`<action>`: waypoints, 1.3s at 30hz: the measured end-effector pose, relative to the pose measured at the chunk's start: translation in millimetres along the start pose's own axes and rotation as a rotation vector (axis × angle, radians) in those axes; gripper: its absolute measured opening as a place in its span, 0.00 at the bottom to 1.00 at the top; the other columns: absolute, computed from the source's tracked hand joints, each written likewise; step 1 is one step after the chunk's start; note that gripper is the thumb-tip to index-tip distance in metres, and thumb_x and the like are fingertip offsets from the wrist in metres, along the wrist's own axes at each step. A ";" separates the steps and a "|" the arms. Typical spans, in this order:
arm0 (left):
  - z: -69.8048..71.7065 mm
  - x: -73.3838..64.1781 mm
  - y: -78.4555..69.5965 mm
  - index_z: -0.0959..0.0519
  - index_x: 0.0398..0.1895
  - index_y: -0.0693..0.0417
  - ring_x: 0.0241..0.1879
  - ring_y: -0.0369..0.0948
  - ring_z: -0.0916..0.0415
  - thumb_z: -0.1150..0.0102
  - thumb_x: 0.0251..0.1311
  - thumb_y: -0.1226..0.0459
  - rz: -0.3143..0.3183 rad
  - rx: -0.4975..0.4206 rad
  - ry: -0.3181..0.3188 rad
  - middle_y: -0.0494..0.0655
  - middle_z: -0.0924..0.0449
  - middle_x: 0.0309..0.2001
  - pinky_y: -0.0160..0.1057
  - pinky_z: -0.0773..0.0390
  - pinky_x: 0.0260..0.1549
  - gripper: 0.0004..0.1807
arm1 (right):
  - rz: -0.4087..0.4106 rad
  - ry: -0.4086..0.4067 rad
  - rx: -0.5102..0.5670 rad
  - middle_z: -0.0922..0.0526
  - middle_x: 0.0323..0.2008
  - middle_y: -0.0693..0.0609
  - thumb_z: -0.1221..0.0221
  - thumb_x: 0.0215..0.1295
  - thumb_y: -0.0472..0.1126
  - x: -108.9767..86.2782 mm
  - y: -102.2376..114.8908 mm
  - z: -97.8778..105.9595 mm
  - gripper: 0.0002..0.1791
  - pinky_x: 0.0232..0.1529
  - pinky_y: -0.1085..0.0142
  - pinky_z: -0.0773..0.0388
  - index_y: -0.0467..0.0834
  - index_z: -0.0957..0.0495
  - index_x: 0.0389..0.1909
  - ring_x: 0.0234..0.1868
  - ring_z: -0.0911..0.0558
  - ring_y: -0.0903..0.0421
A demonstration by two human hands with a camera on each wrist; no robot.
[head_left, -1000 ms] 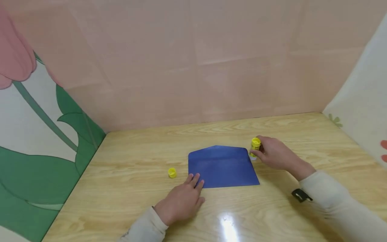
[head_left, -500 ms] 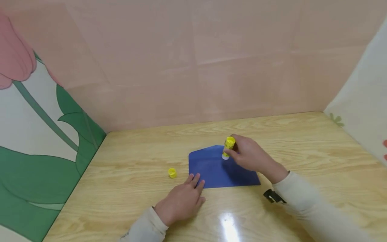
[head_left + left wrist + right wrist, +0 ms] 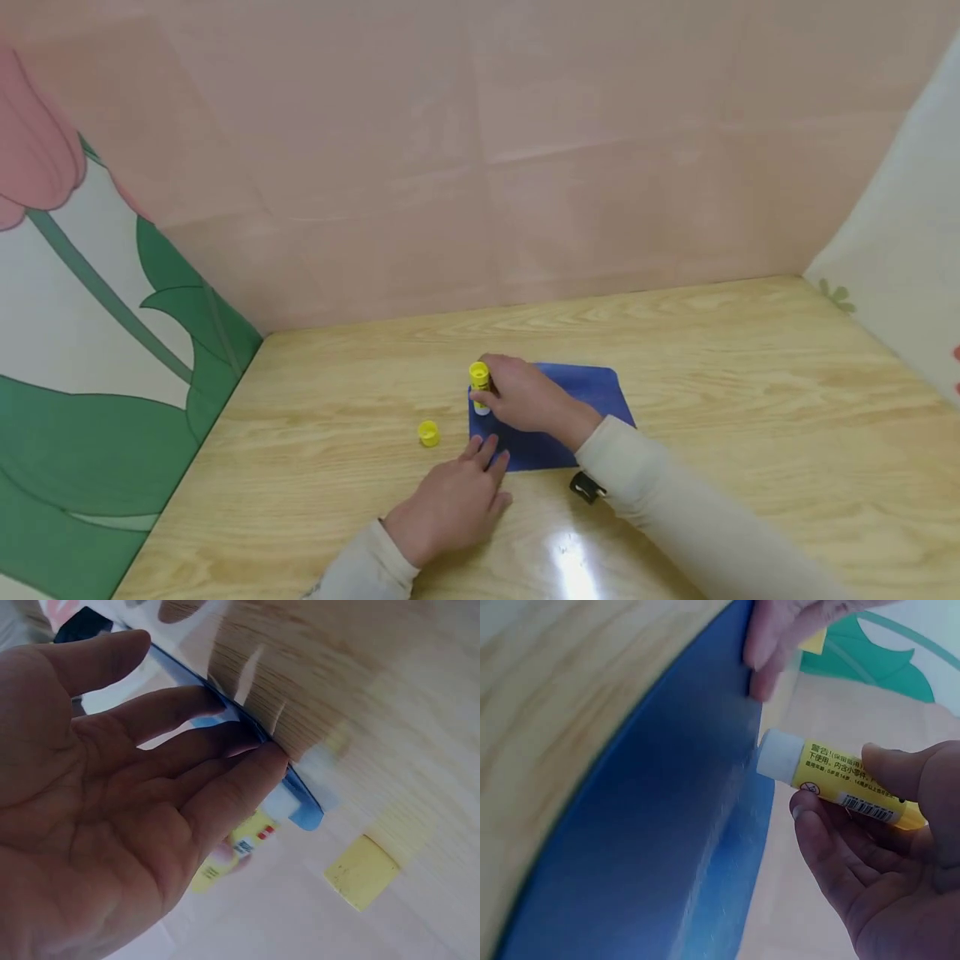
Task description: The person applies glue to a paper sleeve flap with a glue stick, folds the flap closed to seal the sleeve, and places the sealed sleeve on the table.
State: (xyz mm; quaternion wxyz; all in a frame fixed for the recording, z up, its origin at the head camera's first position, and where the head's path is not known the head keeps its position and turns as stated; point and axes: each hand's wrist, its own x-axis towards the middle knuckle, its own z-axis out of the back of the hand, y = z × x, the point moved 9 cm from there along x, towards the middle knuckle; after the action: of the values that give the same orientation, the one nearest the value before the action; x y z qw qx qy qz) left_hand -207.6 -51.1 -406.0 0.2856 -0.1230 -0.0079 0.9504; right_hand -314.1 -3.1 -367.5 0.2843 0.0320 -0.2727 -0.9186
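My right hand [image 3: 528, 396] grips a yellow glue stick [image 3: 480, 385], thumb on one side and curled fingers on the other. The stick's white end [image 3: 780, 754] points down at the blue envelope [image 3: 630, 817], close over the left part of its raised flap. In the head view the envelope [image 3: 540, 446] lies flat with its flap away from me, partly covered by the right hand and forearm. My left hand [image 3: 453, 504] rests with spread, fairly straight fingers on the envelope's near left corner. Left of the envelope sits the yellow cap [image 3: 428, 433].
The wooden table [image 3: 322, 392] carries the envelope and cap. A pink backdrop [image 3: 480, 167] closes off the back, a green leaf-patterned cloth [image 3: 82, 442] the left, and a white cloth [image 3: 900, 250] the right. A black strap piece [image 3: 587, 487] hangs from the right sleeve.
My right hand has carried the glue stick leftward along the envelope's flap, from its right end to its left end. The left hand has stayed at the near left corner.
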 end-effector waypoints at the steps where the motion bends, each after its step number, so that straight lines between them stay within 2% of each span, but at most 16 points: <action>1: -0.1 0.2 -0.1 0.31 0.71 0.54 0.74 0.54 0.39 0.53 0.74 0.48 -0.001 0.007 -0.003 0.57 0.38 0.74 0.49 0.25 0.64 0.30 | -0.001 -0.001 -0.004 0.26 0.27 0.55 0.40 0.70 0.46 1.5 0.8 -2.0 0.09 0.30 0.65 0.27 0.46 0.27 0.39 0.27 0.26 0.59; 7: 0.8 0.4 -1.0 0.30 0.71 0.53 0.73 0.53 0.38 0.52 0.73 0.48 -0.002 0.032 -0.019 0.56 0.37 0.74 0.48 0.23 0.62 0.30 | -0.011 -0.007 -0.033 0.26 0.28 0.55 0.40 0.70 0.48 5.6 1.3 -7.8 0.10 0.32 0.64 0.28 0.46 0.27 0.37 0.28 0.26 0.59; 20: -3.6 0.6 -1.9 0.33 0.73 0.55 0.75 0.54 0.41 0.53 0.74 0.48 0.013 0.040 0.031 0.57 0.40 0.75 0.47 0.28 0.66 0.31 | -0.020 0.003 -0.085 0.25 0.28 0.55 0.39 0.70 0.47 2.2 2.1 -7.4 0.10 0.33 0.63 0.24 0.45 0.26 0.37 0.28 0.25 0.59; 27: -5.6 0.6 -2.9 0.35 0.74 0.54 0.76 0.54 0.43 0.55 0.74 0.47 0.023 0.050 0.047 0.58 0.42 0.76 0.47 0.30 0.68 0.32 | -0.048 -0.003 -0.070 0.25 0.26 0.54 0.39 0.70 0.46 -7.7 -13.1 -0.7 0.10 0.29 0.66 0.26 0.44 0.27 0.37 0.26 0.26 0.59; 39: -1.9 -2.7 -5.2 0.35 0.73 0.56 0.76 0.55 0.43 0.54 0.74 0.47 0.030 0.060 0.042 0.59 0.43 0.76 0.48 0.30 0.68 0.32 | -0.091 -0.007 -0.083 0.25 0.27 0.53 0.40 0.70 0.47 -29.6 -38.9 17.4 0.11 0.28 0.67 0.28 0.42 0.27 0.38 0.26 0.27 0.58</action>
State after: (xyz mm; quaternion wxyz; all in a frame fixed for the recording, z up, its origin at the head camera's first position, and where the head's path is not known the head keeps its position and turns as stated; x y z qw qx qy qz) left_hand -202.1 -48.3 -406.8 0.2748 -0.1341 0.0286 0.9517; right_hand -312.8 48.1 -375.7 0.2425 0.0290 -0.2335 -0.9412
